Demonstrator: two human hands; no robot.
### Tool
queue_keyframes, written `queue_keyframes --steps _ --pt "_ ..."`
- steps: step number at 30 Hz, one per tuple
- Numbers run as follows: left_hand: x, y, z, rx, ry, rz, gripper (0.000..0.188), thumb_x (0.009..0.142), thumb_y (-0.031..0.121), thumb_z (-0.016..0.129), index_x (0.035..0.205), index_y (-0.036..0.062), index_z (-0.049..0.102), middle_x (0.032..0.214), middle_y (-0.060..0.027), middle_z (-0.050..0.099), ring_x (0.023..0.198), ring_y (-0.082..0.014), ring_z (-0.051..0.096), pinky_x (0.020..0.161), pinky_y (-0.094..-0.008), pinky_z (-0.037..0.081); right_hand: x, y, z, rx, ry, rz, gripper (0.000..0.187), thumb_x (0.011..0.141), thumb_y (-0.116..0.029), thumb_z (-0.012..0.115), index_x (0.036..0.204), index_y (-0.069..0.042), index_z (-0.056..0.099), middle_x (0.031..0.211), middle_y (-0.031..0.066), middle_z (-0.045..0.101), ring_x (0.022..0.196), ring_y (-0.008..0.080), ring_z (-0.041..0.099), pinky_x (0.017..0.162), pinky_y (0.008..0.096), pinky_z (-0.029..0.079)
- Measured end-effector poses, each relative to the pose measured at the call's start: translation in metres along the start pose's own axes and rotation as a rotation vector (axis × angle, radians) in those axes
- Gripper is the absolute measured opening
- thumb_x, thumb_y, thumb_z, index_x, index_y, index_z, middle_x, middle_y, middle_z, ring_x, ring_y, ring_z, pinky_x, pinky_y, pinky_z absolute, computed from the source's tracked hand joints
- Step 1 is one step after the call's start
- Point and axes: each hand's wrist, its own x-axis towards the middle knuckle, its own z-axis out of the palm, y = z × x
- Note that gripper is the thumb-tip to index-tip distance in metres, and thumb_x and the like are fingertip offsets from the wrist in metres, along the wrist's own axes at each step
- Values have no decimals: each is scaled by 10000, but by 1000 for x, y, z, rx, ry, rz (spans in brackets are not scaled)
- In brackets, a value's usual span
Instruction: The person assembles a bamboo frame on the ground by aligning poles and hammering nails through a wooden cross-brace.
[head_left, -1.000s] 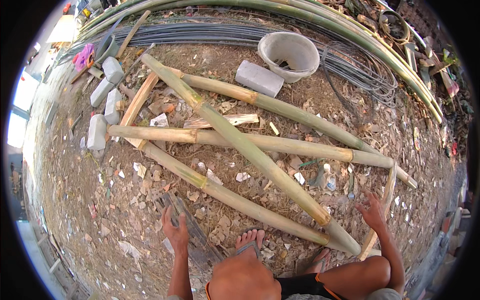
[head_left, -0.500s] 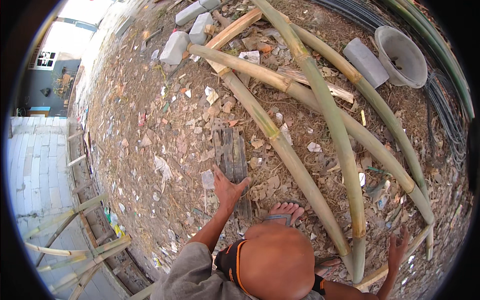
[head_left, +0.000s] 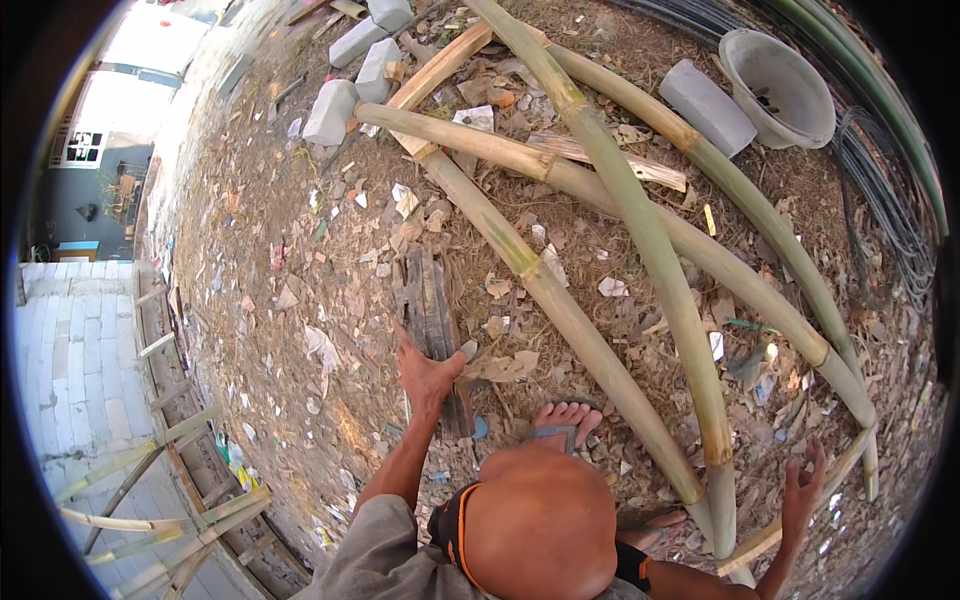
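Observation:
My left hand [head_left: 428, 375] grips a short, weathered grey-brown wooden plank [head_left: 428, 290] lying on the littered ground, thumb on one side and fingers on the other. The plank's near end shows below the hand, left of my sandalled foot [head_left: 565, 425]. Off to the right, my right hand [head_left: 800, 485] is raised with its fingers apart and nothing in it. It is nearest to a pale split bamboo piece [head_left: 790, 525]. Long bamboo poles [head_left: 650, 240] cross one another on the ground between my two hands.
Grey concrete blocks [head_left: 330, 112] lie at the far end of the poles. At the upper right sit another grey block [head_left: 708, 108], a grey bucket [head_left: 775, 90] and dark rods [head_left: 885, 215]. More bamboo [head_left: 200, 535] juts out beside a pale block wall [head_left: 75, 340].
The whole view has shifted slightly. The plank, with my left hand on it, has moved a little to the left, uncovering a small bluish round piece beside its near end.

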Motion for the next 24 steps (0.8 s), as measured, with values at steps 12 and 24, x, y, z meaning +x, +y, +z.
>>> queue_keyframes --steps 12,24 --pt "39 71 -98 306 -209 281 1148 809 718 802 1656 67 383 1693 -432 143 1574 -570 226 1263 -596 284 -7 -12 13 110 -48 -48 450 984 -143 707 1417 -65 618 1360 127 622 990 217 645 812 372 544" --pt "-214 22 -481 365 -862 -121 914 886 633 789 1465 -49 600 1471 -317 610 1408 -429 576 1181 -478 448 -337 111 -223 -298 -532 308 269 941 -311 784 984 -45 796 887 155 768 889 334 729 818 504 551"
